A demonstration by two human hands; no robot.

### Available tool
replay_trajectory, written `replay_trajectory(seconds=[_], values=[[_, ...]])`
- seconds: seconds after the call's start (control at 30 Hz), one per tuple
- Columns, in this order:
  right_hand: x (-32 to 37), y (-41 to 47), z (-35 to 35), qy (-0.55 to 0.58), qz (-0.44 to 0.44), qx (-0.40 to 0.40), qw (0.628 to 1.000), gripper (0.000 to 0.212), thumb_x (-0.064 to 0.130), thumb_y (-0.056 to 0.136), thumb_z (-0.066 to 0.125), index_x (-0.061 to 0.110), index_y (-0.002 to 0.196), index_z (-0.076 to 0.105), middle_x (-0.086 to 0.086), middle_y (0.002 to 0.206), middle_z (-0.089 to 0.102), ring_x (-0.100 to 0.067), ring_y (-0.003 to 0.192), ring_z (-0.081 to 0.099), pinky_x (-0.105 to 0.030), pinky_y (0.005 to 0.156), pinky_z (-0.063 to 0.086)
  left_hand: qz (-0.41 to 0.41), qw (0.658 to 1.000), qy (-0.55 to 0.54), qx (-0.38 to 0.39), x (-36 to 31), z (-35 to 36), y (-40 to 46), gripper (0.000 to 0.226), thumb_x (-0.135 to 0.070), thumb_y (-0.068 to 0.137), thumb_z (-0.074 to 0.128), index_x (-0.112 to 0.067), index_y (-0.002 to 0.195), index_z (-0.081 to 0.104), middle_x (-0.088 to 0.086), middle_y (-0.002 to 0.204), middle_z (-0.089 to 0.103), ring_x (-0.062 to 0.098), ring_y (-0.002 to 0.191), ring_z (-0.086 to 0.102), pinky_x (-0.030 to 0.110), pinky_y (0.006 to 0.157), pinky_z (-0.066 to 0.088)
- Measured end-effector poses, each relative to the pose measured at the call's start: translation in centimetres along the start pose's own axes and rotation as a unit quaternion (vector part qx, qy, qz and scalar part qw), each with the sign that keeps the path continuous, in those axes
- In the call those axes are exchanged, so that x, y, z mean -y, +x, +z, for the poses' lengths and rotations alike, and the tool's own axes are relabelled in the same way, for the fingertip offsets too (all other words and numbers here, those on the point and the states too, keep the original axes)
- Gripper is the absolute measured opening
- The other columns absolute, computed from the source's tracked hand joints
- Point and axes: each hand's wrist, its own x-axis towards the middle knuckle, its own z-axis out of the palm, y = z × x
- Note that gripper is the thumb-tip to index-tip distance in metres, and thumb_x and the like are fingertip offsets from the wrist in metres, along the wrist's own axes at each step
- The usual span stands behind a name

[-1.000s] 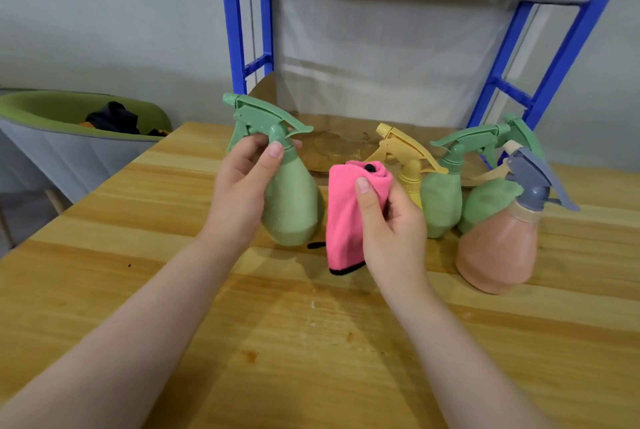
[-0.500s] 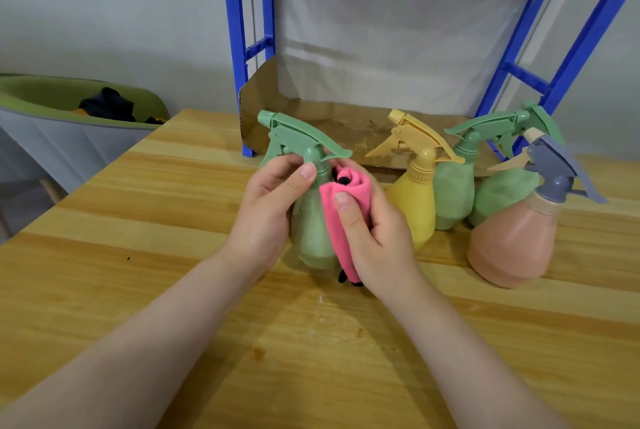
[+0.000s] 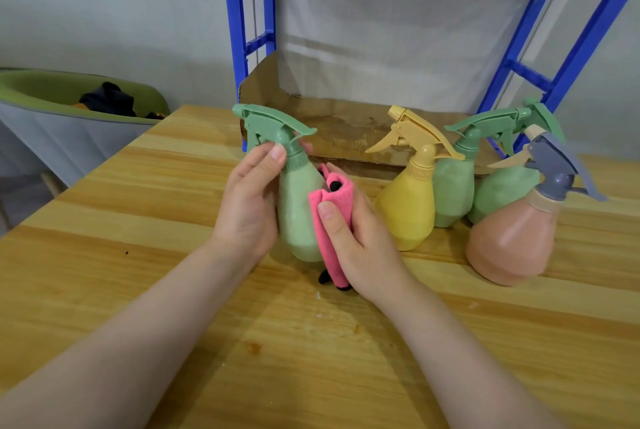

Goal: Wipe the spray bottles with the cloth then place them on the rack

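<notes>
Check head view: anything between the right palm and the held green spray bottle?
Yes, in the head view: the folded pink cloth lies between the right hand and the green plastic spray bottle, which the left hand grips.

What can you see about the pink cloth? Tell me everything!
The pink cloth is soft-looking, fuzzy fabric with a black edge that peeks out at its top and bottom. It is folded into a thick bundle and stands roughly upright. The right hand grips it, thumb across its front, and presses it against the side of the green bottle, which the left hand holds. Its lower end hangs just above the wooden table.
</notes>
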Motion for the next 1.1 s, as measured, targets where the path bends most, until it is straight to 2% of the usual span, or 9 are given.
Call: replay_trajectory(seconds=[0.1,0.23,0.57,0.7,0.77,0.87,0.93,1.03,1.1], values=[[0.0,-0.1,0.2,0.024,0.022,0.009,0.999,0.068,0.06,0.096,0.036,0.028,0.155,0.026,0.019,0.158,0.03,0.01,0.142,0.026,-0.019,0.119,0.023,0.003,0.996,-0.068,-0.061,-0.5,-0.3,0.7,0.022,-0.025,0.096,0.052,-0.016,0.109,0.067,0.0,0.102,0.072,0.013,0.102,0.064,0.035,0.094,0.051],[-0.1,-0.1,0.9,0.025,0.028,0.013,0.999,0.071,0.058,0.097,0.034,0.025,0.158,0.018,0.024,0.158,0.021,0.012,0.144,0.019,-0.019,0.121,0.017,0.013,0.988,-0.106,-0.109,-1.4,-0.7,1.1,0.023,-0.03,0.099,0.05,-0.018,0.112,0.065,-0.003,0.103,0.07,0.012,0.107,0.061,0.034,0.091,0.051],[1.2,-0.1,-0.2,-0.07,-0.03,-0.023,0.997,0.068,0.045,0.099,0.048,0.021,0.156,0.02,0.011,0.158,0.032,0.003,0.144,0.026,-0.013,0.116,0.019,0.045,0.998,0.027,0.031,-0.1,1.4,-0.8,0.016,-0.014,0.089,0.058,-0.014,0.099,0.07,0.002,0.101,0.073,0.014,0.095,0.068,0.027,0.084,0.053],[2.0,0.0,-0.2,-0.063,-0.063,-0.035,0.995,0.065,0.044,0.095,0.053,0.013,0.148,0.031,-0.003,0.144,0.048,-0.017,0.132,0.048,-0.042,0.108,0.042,0.072,0.988,0.088,0.109,-0.3,1.6,-1.3,0.021,-0.018,0.088,0.062,-0.028,0.1,0.076,-0.006,0.101,0.074,0.011,0.098,0.068,0.024,0.085,0.052],[2.3,-0.3,0.0,-0.052,-0.066,-0.063,0.994,0.067,0.041,0.092,0.058,0.016,0.147,0.03,0.001,0.141,0.051,-0.013,0.129,0.051,-0.037,0.106,0.045,0.054,0.986,0.094,0.13,0.0,1.6,-1.5,0.024,-0.02,0.088,0.058,-0.024,0.104,0.075,-0.005,0.104,0.073,0.013,0.101,0.066,0.025,0.088,0.051],[2.8,-0.5,-0.1,0.062,-0.024,-0.113,0.991,0.082,0.027,0.085,0.074,0.024,0.151,0.025,0.021,0.134,0.056,0.005,0.124,0.053,-0.014,0.099,0.044,0.031,0.987,0.091,0.131,0.3,1.6,-1.5,0.025,-0.023,0.09,0.055,-0.019,0.104,0.076,0.001,0.106,0.072,0.019,0.105,0.064,0.032,0.094,0.049],[2.8,-0.3,-0.2,0.072,-0.022,-0.116,0.99,0.076,0.025,0.083,0.078,0.025,0.146,0.036,0.018,0.128,0.062,0.005,0.116,0.059,-0.016,0.093,0.048,0.03,0.987,0.077,0.138,0.2,1.8,-1.5,0.026,-0.023,0.09,0.055,-0.016,0.104,0.076,0.004,0.107,0.072,0.021,0.106,0.064,0.033,0.096,0.049],[2.6,-0.1,0.2,-0.02,-0.047,-0.115,0.992,0.049,0.037,0.082,0.077,0.028,0.124,0.052,0.016,0.114,0.064,-0.003,0.106,0.062,-0.029,0.087,0.053,0.031,0.991,0.047,0.124,-0.1,1.9,-1.5,0.019,-0.015,0.092,0.059,-0.014,0.099,0.077,0.002,0.102,0.074,0.016,0.099,0.067,0.026,0.088,0.052],[2.2,-0.1,0.6,-0.036,-0.056,-0.105,0.992,0.053,0.039,0.083,0.075,0.033,0.129,0.049,0.019,0.123,0.058,-0.001,0.116,0.055,-0.022,0.096,0.047,0.026,0.995,0.031,0.086,-0.2,1.8,-1.3,0.02,-0.013,0.091,0.057,-0.012,0.096,0.077,0.001,0.101,0.074,0.015,0.096,0.068,0.026,0.085,0.054]])
